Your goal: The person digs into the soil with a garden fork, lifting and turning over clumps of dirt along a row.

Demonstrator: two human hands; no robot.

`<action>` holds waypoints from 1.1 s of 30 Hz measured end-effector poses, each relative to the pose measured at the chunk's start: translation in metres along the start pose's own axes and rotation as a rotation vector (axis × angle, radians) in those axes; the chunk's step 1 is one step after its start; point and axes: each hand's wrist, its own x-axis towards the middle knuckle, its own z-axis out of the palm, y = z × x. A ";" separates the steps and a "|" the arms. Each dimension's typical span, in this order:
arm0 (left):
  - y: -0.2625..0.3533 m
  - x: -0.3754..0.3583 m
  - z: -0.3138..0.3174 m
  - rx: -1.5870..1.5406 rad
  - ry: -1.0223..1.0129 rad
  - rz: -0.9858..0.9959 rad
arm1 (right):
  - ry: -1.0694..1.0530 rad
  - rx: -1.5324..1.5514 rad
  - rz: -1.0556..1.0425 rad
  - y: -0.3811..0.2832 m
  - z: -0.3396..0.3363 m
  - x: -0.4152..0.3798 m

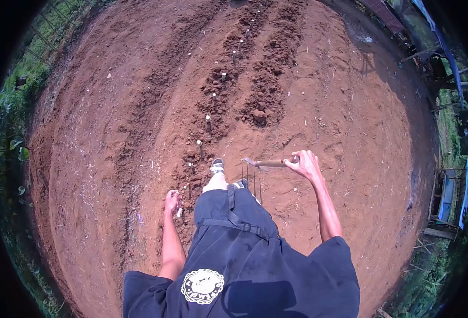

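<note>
My right hand (307, 164) is closed round the wooden handle of a short hand hoe (271, 163), held level in front of my legs. Its thin head points left, near my forward foot (217, 167). At the left of my body, my left hand (174, 202) has its fingers curled, with a small pale piece (179, 212) showing below them; its kind is too small to make out. Just ahead of that hand, a pale-topped short stake (199, 143) stands in loose soil. Another short stake (208, 117) stands farther up the same row.
The row of pale-topped stakes (224, 77) runs away from me along a strip of crumbled brown soil (268, 79). Low ridges lie on both sides. Green plants (23, 153) edge the left; blue sheeting (465, 193) and wooden posts border the right.
</note>
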 end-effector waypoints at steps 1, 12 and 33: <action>-0.006 0.007 -0.001 -0.017 -0.019 -0.016 | 0.000 -0.019 -0.003 -0.007 -0.008 -0.004; -0.037 0.015 0.005 0.065 -0.024 -0.251 | 0.000 -0.033 0.019 -0.025 -0.053 -0.002; 0.092 -0.026 -0.050 0.286 0.085 -0.185 | -0.066 -0.192 -0.144 0.040 0.066 0.159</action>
